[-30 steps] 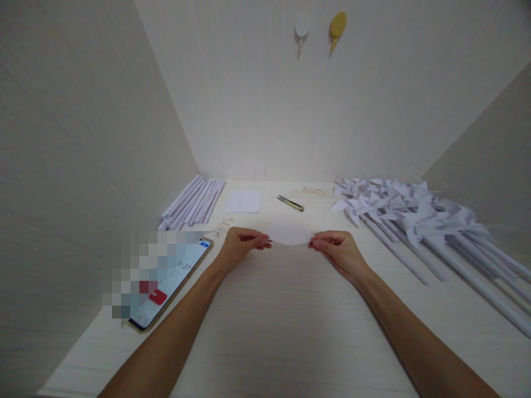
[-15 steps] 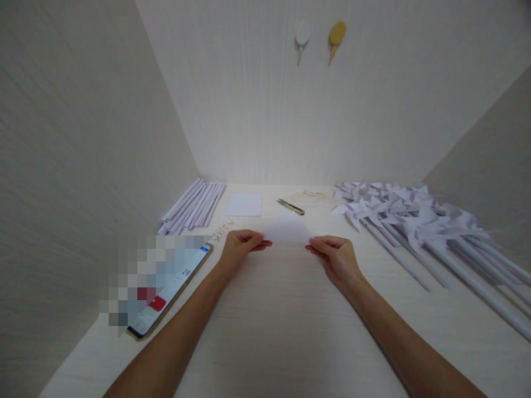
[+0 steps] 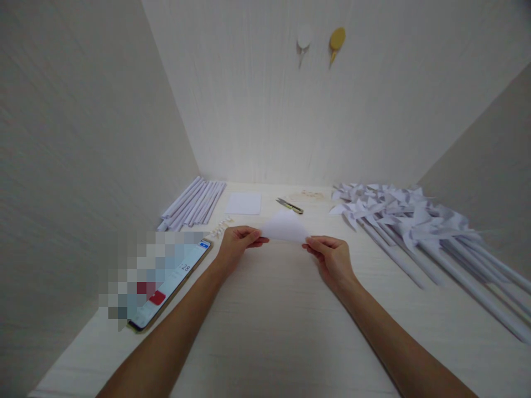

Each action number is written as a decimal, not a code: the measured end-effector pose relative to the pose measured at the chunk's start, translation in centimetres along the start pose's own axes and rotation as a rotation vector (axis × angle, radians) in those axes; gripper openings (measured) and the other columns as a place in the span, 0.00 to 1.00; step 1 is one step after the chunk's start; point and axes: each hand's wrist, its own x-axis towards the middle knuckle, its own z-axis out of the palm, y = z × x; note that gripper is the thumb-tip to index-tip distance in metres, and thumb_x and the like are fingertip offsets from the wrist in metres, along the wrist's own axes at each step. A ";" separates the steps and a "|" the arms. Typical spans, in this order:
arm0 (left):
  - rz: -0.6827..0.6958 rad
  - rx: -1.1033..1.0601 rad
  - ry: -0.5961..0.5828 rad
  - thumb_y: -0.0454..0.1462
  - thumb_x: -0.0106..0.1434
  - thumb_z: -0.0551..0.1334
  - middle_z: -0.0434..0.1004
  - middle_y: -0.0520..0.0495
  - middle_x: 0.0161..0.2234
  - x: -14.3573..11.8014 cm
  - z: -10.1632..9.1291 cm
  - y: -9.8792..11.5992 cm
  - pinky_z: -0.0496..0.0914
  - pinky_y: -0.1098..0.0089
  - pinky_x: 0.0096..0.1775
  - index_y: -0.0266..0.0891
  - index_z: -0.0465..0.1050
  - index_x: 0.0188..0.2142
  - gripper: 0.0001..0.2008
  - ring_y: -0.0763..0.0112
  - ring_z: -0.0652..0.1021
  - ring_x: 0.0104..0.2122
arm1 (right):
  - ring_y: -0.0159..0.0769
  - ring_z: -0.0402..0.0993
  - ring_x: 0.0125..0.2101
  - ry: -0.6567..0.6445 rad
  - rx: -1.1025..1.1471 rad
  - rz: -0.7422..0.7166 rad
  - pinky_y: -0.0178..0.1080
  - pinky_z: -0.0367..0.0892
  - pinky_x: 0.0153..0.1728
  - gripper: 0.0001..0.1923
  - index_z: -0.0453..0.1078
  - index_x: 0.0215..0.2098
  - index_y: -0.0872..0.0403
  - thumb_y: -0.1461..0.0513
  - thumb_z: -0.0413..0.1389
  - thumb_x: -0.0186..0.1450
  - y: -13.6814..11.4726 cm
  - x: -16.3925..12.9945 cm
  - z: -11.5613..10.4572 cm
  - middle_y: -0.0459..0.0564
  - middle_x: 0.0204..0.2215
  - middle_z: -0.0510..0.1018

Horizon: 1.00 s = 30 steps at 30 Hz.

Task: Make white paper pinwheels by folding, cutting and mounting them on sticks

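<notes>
A sheet of white paper (image 3: 285, 226), folded to a triangle with its peak pointing away from me, is held up between both hands. My left hand (image 3: 243, 241) pinches its left corner between thumb and fingers. At the right corner, my right hand (image 3: 329, 251) grips it the same way. Just beyond the paper lie small thread scissors (image 3: 290, 206). A flat white square of paper (image 3: 243, 203) rests to their left, and small white pieces (image 3: 219, 226) are scattered beside my left hand.
Rolled white paper sticks (image 3: 193, 204) are piled at the back left. Paper pinwheels (image 3: 409, 221) on sticks cover the right side. A phone (image 3: 174, 284), partly blurred out, lies by my left forearm. Small beige bits (image 3: 311, 194) sit near the back wall, which bears two hooks (image 3: 337, 38).
Both hands have shifted slightly left, still holding the paper by its corners. The triangle now tilts a little, its right corner lower. The camera view has moved slightly.
</notes>
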 end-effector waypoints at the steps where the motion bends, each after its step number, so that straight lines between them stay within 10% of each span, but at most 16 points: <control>1: -0.025 0.004 -0.004 0.42 0.40 0.68 0.77 0.43 0.22 0.0 0.0 0.0 0.71 0.68 0.32 0.32 0.73 0.21 0.14 0.67 0.77 0.25 | 0.31 0.69 0.17 -0.007 -0.008 -0.004 0.36 0.67 0.22 0.07 0.72 0.12 0.56 0.64 0.66 0.35 0.0 0.1 -0.1 0.48 0.13 0.74; 19: 0.009 -0.140 0.159 0.35 0.34 0.70 0.75 0.52 0.23 0.9 0.2 0.2 0.65 0.78 0.22 0.35 0.63 0.21 0.16 0.77 0.74 0.20 | 0.28 0.70 0.18 -0.084 -0.039 0.018 0.32 0.65 0.23 0.08 0.72 0.13 0.56 0.62 0.66 0.38 0.8 0.8 -0.5 0.48 0.14 0.76; 23: 0.009 -0.328 0.119 0.34 0.35 0.70 0.76 0.52 0.27 0.2 1.8 0.1 0.68 0.76 0.29 0.38 0.66 0.35 0.25 0.75 0.76 0.27 | 0.29 0.70 0.20 -0.067 -0.010 0.010 0.33 0.65 0.25 0.08 0.73 0.15 0.56 0.61 0.66 0.39 1.1 0.4 0.0 0.48 0.16 0.76; 30: -0.025 -0.493 -0.022 0.38 0.41 0.69 0.77 0.46 0.28 -1.3 4.8 -1.0 0.69 0.66 0.40 0.31 0.70 0.28 0.16 0.69 0.76 0.31 | 0.30 0.70 0.22 -0.180 -0.136 -0.018 0.35 0.64 0.27 0.07 0.73 0.17 0.55 0.60 0.64 0.43 1.7 -1.5 1.0 0.47 0.19 0.77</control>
